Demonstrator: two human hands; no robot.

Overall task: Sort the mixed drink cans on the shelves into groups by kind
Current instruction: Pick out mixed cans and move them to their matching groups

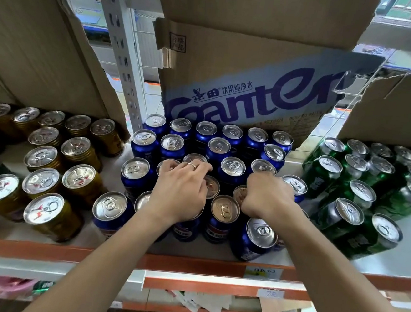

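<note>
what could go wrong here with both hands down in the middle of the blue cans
1. The blue cans stand tightly packed. With the left hand and right hand among them, lifting one may topple its neighbours.
2. The front blue can sits near the shelf edge, right beside the right forearm, so a nudge might send it off.
3. The green cans stand close by, so a knocked can may end up among them.
</note>
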